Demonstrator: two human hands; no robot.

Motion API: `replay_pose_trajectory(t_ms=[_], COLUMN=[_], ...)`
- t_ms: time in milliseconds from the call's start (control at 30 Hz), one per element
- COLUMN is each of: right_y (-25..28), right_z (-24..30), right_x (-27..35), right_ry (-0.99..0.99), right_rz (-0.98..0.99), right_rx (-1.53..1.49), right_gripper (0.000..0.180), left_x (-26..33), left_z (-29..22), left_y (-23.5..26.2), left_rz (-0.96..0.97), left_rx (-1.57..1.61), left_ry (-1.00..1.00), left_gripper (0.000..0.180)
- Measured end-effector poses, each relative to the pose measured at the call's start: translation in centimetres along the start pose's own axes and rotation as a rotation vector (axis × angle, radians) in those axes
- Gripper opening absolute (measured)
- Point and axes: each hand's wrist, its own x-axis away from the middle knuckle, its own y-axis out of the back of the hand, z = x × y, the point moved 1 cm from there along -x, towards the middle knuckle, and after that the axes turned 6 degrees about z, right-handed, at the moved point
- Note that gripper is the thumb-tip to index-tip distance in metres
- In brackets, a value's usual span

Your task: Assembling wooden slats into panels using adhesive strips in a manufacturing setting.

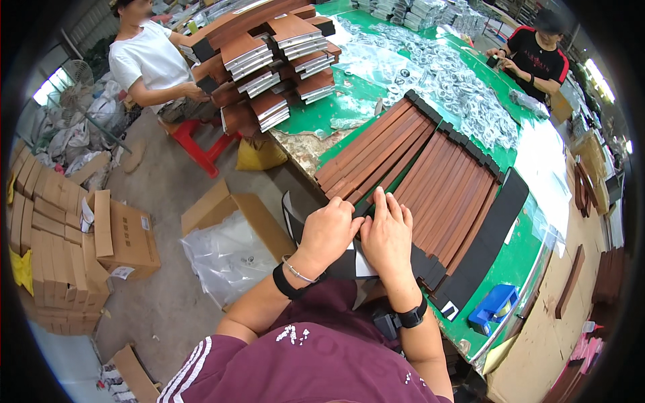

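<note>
Reddish-brown wooden slats (447,188) lie side by side in two groups on the green table, a narrow wedge-shaped gap between them. Black caps (463,141) cover their far ends. At the near end of the gap, my left hand (328,232) has its fingers curled in; whatever they pinch is hidden. My right hand (388,235) is close beside it, fingers stretched out over the near ends of the slats. Below both hands, a black and white piece (363,263) shows in part. A flat black strip (487,235) runs along the right side of the slats.
Stacked brown boards (245,57) stand at the far left table corner, beside a person in white (151,64). Small plastic-wrapped parts (443,80) cover the far table; another person (537,60) works there. A blue tape dispenser (494,309) sits right; an opened carton (235,235) stands left.
</note>
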Motion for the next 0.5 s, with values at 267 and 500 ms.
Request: replay_pose_trajectory(t_ms=[267,500], right_y=[-0.4,-0.4], right_z=[-0.1,-0.4], right_x=[-0.1,-0.1], right_ry=[-0.026,-0.024], right_rz=[0.012,0.025], right_rx=[0.012,0.01], right_gripper=[0.057,0.056], left_x=[-0.9,-0.5], left_z=[0.3,0.7], left_y=[0.5,0.6], left_rz=[0.028,0.041], left_rx=[-0.067,-0.005], left_ry=[-0.027,-0.027], left_gripper=[0.024,0.025])
